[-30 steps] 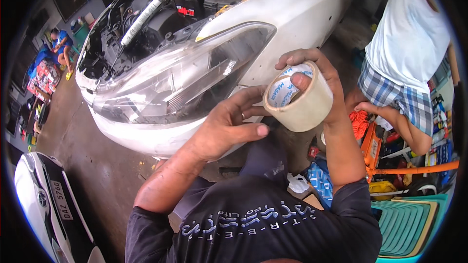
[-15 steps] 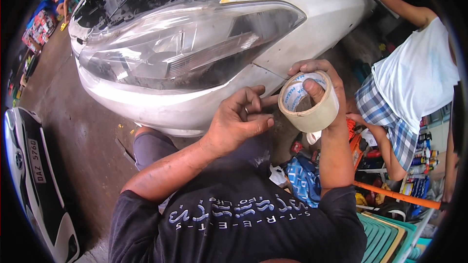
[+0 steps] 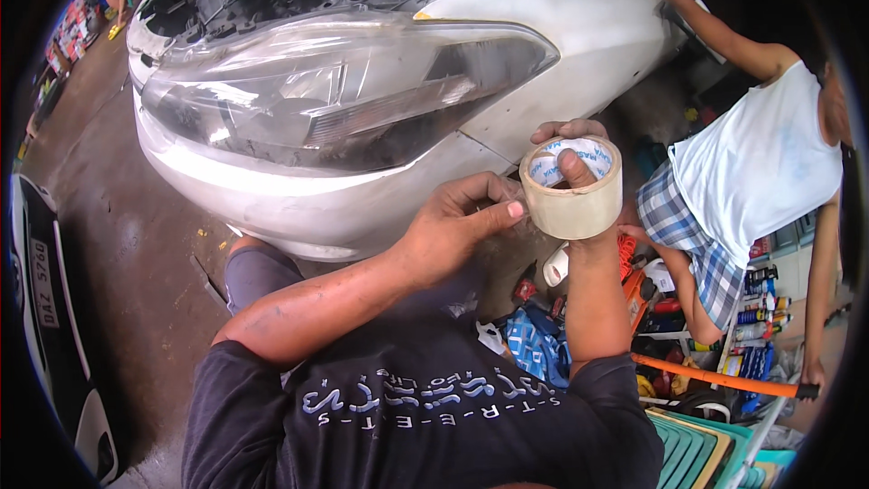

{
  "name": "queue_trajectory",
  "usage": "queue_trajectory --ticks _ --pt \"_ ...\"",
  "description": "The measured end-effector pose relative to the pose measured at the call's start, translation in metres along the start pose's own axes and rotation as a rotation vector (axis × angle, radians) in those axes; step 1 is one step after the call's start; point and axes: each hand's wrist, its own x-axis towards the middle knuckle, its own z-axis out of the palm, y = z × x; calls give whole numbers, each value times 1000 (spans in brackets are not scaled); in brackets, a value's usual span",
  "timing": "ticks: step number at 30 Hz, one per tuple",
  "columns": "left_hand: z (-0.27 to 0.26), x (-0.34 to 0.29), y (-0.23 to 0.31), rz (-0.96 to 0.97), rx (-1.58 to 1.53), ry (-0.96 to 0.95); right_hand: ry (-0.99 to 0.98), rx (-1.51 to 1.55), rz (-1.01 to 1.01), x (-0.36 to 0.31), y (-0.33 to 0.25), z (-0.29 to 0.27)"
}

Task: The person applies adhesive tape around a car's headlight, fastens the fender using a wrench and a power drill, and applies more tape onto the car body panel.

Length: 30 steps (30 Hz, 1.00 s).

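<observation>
My right hand (image 3: 579, 163) grips a roll of clear packing tape (image 3: 572, 211), its thumb hooked through the core and the fingers behind the roll. At the roll's left side, my left hand (image 3: 471, 217) is closed in a pinch between thumb and fingers. A thin see-through bit, which looks like the tape's loose end, shows at those fingertips. Just beyond both hands is the front corner of a white car, with its large hazy headlight (image 3: 353, 104) and white bumper (image 3: 299, 204). Parts of the headlight have clear film-like glare over them.
Another person in a white sleeveless shirt (image 3: 756, 158) stands at right, one hand on the car's fender (image 3: 579, 27). Below lie an orange bar (image 3: 715, 373), a blue patterned bag (image 3: 534, 340), and bottles on a rack. A second car (image 3: 63, 308) is at left.
My left hand has come rightward to the tape roll, and its fingers have closed at the roll's edge. The roll has tilted slightly. The other person has shifted, a second arm now hanging lower.
</observation>
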Motion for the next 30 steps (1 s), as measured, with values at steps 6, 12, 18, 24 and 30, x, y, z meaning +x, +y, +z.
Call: queue_trajectory --ticks 6,12,18,24,30 --pt "-9 -20 40 302 545 43 143 -515 -562 4 -16 -23" --pt "16 -73 136 771 991 -396 -93 -331 -824 -52 -123 5" --pt "40 -97 167 710 847 -589 -67 -349 -837 -91 -157 24" --pt "38 -112 156 580 740 -395 -26 -413 -847 -77 -145 26" --pt "25 -86 82 730 -33 -219 60 -515 -840 -57 -126 30"
